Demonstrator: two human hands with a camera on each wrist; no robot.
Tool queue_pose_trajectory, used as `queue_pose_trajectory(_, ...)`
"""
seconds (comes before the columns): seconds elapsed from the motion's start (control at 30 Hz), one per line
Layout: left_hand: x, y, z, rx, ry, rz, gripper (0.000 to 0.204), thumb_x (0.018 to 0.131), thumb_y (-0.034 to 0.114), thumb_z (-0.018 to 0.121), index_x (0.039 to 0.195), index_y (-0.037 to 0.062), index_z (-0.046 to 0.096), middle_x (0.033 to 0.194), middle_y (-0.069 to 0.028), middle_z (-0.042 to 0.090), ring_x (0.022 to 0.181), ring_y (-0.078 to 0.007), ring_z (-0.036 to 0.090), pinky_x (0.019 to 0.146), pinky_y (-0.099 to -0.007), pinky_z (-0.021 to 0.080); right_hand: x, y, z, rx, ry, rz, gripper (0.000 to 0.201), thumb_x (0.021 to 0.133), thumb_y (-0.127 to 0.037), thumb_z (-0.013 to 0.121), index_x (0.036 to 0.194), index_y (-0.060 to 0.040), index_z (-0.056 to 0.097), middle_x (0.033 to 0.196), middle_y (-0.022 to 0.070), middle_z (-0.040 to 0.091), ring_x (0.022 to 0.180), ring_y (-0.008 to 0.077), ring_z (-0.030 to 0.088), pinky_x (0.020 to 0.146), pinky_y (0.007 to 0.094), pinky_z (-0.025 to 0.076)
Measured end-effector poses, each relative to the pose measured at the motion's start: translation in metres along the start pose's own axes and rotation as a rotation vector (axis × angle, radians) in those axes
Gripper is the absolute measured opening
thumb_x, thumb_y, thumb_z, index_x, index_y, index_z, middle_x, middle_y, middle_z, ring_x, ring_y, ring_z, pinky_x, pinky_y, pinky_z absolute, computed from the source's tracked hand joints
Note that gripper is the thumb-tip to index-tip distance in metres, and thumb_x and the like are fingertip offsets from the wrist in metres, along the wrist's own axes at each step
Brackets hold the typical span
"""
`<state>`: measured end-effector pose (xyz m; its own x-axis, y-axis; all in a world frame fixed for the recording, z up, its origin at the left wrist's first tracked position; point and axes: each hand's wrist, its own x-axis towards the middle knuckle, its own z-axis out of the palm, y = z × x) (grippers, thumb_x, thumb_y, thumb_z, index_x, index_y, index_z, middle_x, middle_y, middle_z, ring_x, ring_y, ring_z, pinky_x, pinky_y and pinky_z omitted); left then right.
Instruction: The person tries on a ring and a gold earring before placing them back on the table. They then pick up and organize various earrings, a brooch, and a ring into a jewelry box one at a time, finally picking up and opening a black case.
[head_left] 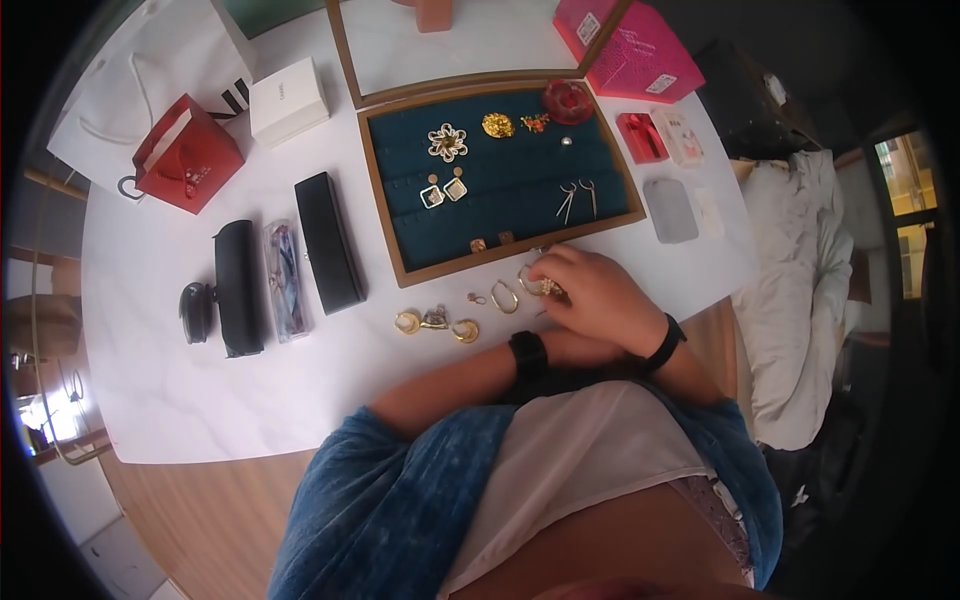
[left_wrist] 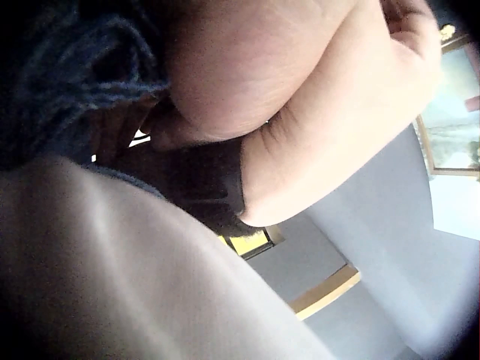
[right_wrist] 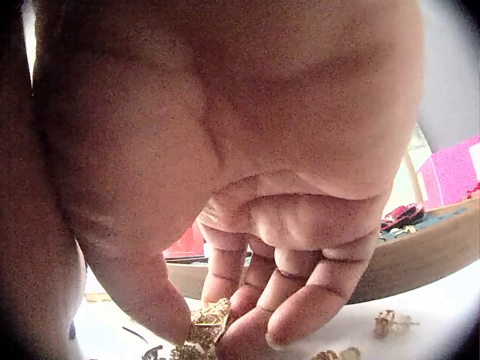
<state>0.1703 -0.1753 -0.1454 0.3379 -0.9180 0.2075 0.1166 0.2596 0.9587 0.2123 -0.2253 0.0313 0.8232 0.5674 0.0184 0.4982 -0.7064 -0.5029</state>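
Pinching a gold ornament (right_wrist: 210, 321) just right of the head view's centre with your right hand (head_left: 600, 298), you have the fingers of your left hand (head_left: 578, 349) too hidden to tell.

Bright light (head_left: 62, 402) glows left of the white table (head_left: 200, 400)

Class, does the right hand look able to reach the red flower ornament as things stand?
Probably yes: the case lid is raised and nothing covers the red flower ornament, though the right hand pinches gold jewellery.
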Motion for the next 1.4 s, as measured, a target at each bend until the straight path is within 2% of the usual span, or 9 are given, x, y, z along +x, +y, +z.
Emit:
queue_pose_trajectory(0.17, -0.006, 0.006, -0.006, -0.39, -0.175, -0.066, 0.033, 0.112, 0.009, 0.048, 0.141, -0.002, 0.061, 0.138, -0.0132, 0.068, 0.129, -0.0165, 0.062, 0.115, -0.034, 0.048, 0.0, 0.001, -0.004, 0.074, -0.052, 0.082, 0.025, 0.088, -0.006, 0.073, 0.112, -0.0076, 0.068, 0.105, 0.0121, 0.068, 0.095, 0.0337, 0.07, 0.081, 0.0427, 0.057)
queue_pose_trajectory(0.27, -0.013, 0.042, -0.004, -0.725, -0.05, -0.201, 0.034, 0.11, 0.008, 0.053, 0.141, -0.0032, 0.062, 0.136, -0.0127, 0.069, 0.126, -0.0163, 0.064, 0.112, -0.0333, 0.05, -0.001, 0.001, -0.006, 0.176, -0.025, 0.117, 0.022, 0.091, -0.008, 0.075, 0.112, -0.0072, 0.07, 0.106, 0.0103, 0.069, 0.094, 0.0276, 0.071, 0.078, 0.0384, 0.056)
queue_pose_trajectory(0.43, -0.009, 0.11, -0.006, -0.489, -0.094, -0.227, 0.04, 0.108, 0.017, 0.062, 0.141, -0.0049, 0.063, 0.136, -0.0126, 0.069, 0.123, -0.0175, 0.065, 0.108, -0.032, 0.052, 0.0, 0.001, -0.021, 0.332, 0.09, 0.123, 0.018, 0.094, -0.007, 0.077, 0.112, -0.006, 0.075, 0.105, 0.0059, 0.072, 0.093, 0.0176, 0.071, 0.077, 0.0292, 0.054)
queue_pose_trajectory(0.63, -0.006, 0.108, -0.004, -0.394, -0.079, -0.355, 0.049, 0.106, 0.032, 0.068, 0.139, -0.0038, 0.065, 0.136, -0.0126, 0.069, 0.126, -0.0185, 0.061, 0.111, -0.0352, 0.048, -0.002, 0.031, -0.012, 0.578, 0.353, 0.26, 0.014, 0.101, -0.004, 0.071, 0.115, -0.0034, 0.072, 0.104, 0.0019, 0.072, 0.093, 0.0105, 0.07, 0.078, 0.0254, 0.053)
queue_pose_trajectory(0.83, -0.011, 0.128, -0.009, -0.232, -0.193, -0.228, 0.048, 0.104, 0.033, 0.073, 0.138, 0.0002, 0.067, 0.137, -0.0136, 0.07, 0.129, -0.0214, 0.062, 0.114, -0.0364, 0.047, 0.0, 0.021, -0.019, 1.475, 0.192, 0.387, 0.017, 0.102, -0.008, 0.069, 0.118, -0.0053, 0.063, 0.094, 0.0001, 0.064, 0.087, 0.0136, 0.066, 0.079, 0.0279, 0.052)
queue_pose_trajectory(0.93, -0.008, 0.116, -0.006, -0.223, -0.183, -0.139, 0.048, 0.102, 0.03, 0.076, 0.139, 0.0004, 0.066, 0.138, -0.0152, 0.07, 0.132, -0.0235, 0.062, 0.116, -0.0367, 0.047, -0.002, 0.017, -0.019, 1.056, -0.034, 0.458, 0.019, 0.097, -0.009, 0.073, 0.115, -0.0047, 0.067, 0.098, 0.0025, 0.063, 0.089, 0.017, 0.065, 0.079, 0.0321, 0.053)
queue_pose_trajectory(1.03, -0.007, 0.092, -0.004, -0.145, -0.083, -0.013, 0.05, 0.099, 0.027, 0.079, 0.139, 0.0, 0.066, 0.138, -0.0159, 0.07, 0.132, -0.0245, 0.064, 0.116, -0.0369, 0.048, 0.001, 0.006, -0.016, 0.388, -0.132, 0.097, 0.021, 0.093, -0.012, 0.078, 0.111, -0.0049, 0.071, 0.1, 0.0053, 0.064, 0.092, 0.0196, 0.066, 0.079, 0.0348, 0.054)
queue_pose_trajectory(1.33, -0.01, 0.111, -0.007, -0.069, -0.016, -0.035, 0.053, 0.093, 0.024, 0.084, 0.136, -0.0015, 0.066, 0.135, -0.0165, 0.072, 0.128, -0.0252, 0.067, 0.111, -0.0375, 0.052, 0.01, 0.005, -0.01, 0.17, -0.244, 0.117, 0.018, 0.089, -0.017, 0.079, 0.103, -0.0073, 0.073, 0.098, 0.011, 0.067, 0.094, 0.0318, 0.068, 0.081, 0.0417, 0.054)
queue_pose_trajectory(1.4, -0.009, 0.108, -0.006, -0.07, -0.022, -0.035, 0.053, 0.093, 0.024, 0.084, 0.136, -0.0017, 0.066, 0.135, -0.0166, 0.072, 0.128, -0.0252, 0.067, 0.112, -0.0376, 0.052, 0.008, 0.011, -0.007, 0.114, -0.218, 0.058, 0.017, 0.09, -0.016, 0.079, 0.104, -0.0076, 0.073, 0.098, 0.0105, 0.066, 0.092, 0.0294, 0.067, 0.08, 0.0392, 0.054)
